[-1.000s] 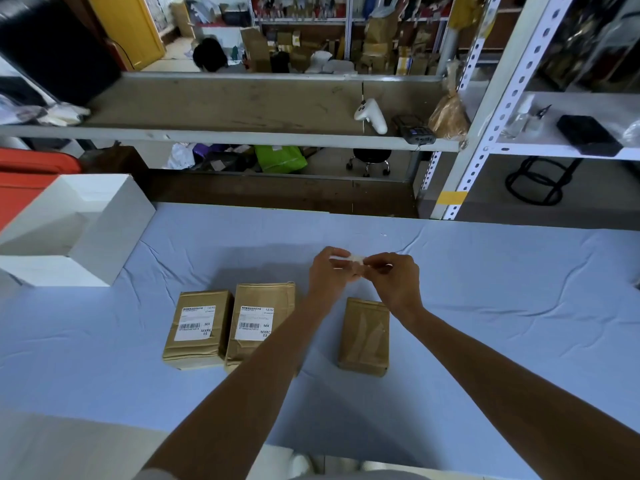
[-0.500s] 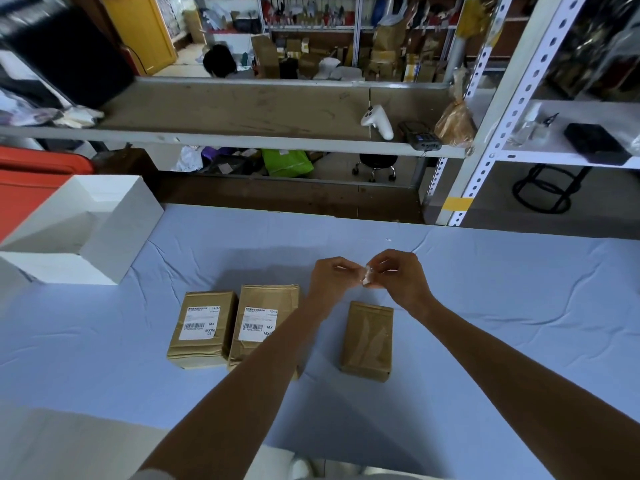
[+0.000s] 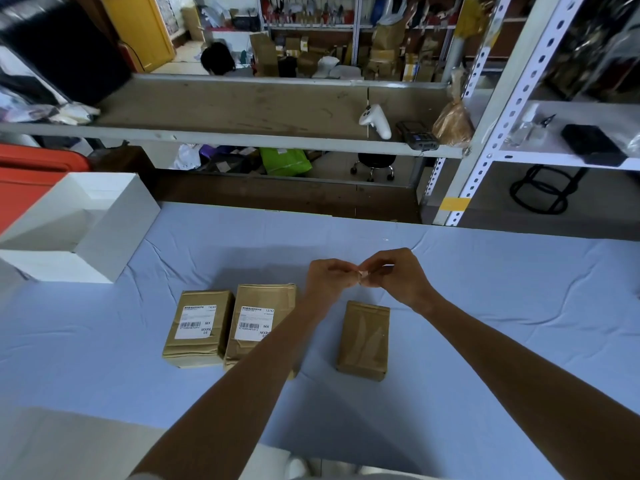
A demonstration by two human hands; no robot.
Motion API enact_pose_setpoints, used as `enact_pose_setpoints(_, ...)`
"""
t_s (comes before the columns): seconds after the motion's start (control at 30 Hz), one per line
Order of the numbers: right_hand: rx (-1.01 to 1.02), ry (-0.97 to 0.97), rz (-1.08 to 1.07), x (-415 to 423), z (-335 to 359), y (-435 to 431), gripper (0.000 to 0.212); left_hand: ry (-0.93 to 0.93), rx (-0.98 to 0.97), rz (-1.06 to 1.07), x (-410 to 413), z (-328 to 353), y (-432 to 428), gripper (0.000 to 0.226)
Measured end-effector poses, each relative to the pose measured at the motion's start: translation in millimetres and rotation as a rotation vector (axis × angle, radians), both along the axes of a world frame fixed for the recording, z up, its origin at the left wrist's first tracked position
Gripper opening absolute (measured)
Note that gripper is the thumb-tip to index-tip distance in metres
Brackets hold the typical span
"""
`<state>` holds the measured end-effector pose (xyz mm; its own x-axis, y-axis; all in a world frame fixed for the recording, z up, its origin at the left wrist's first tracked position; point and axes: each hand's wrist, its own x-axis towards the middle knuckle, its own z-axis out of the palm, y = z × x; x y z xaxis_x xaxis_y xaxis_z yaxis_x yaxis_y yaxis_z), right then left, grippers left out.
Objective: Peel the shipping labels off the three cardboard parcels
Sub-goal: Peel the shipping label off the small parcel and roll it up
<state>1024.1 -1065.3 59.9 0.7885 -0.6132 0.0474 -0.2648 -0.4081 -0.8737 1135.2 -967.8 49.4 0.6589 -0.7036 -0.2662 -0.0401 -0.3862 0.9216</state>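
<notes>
Sitting far left on the blue cloth (image 3: 485, 306), an open white box (image 3: 104, 233); left forearm crossing the middle parcel (image 3: 263, 299), covering a corner of its label (image 3: 251, 323). Left parcel (image 3: 197, 348) labelled too, right parcel (image 3: 363, 341) bare-topped, just below the hands. Left hand (image 3: 327, 278) and right hand (image 3: 401, 277) raised together, fingertips pinching a crumpled label (image 3: 363, 279) between them.

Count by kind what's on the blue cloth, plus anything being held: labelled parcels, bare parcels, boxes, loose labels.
Labelled parcels: 2
Bare parcel: 1
White box: 1
Crumpled label, pinched between left hand and right hand: 1
Total: 5
</notes>
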Motion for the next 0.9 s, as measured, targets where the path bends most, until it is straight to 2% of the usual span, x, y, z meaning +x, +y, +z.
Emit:
enact_pose_setpoints(0.1,-0.029,-0.037,0.064,-1,1,0,0.013,0.004,0.088,-0.058,5,-4,2,0.022)
enact_pose_setpoints(0.2,-0.032,-0.015,0.069,2,0,2,0.012,0.015,0.117,0.000,13,-2,4,0.010)
enact_pose_setpoints(0.3,-0.035,-0.063,0.034,5,-4,11,0.009,0.029,0.198,-0.007,22,5,5,0.024)
enact_pose_setpoints(0.43,-0.079,-0.052,-0.003,10,-10,20,0.006,-0.068,0.280,-0.043,22,12,13,0.050)
enact_pose_setpoints(0.63,-0.056,-0.077,-0.023,9,-8,27,0.002,-0.169,0.344,-0.058,21,17,19,0.050)
enact_pose_setpoints(0.73,-0.054,-0.084,-0.029,14,-4,31,0.003,-0.193,0.318,-0.048,19,25,24,0.045)
enact_pose_setpoints(0.9,0.079,-0.153,0.013,22,9,34,0.006,-0.180,0.181,-0.043,22,47,40,0.039)
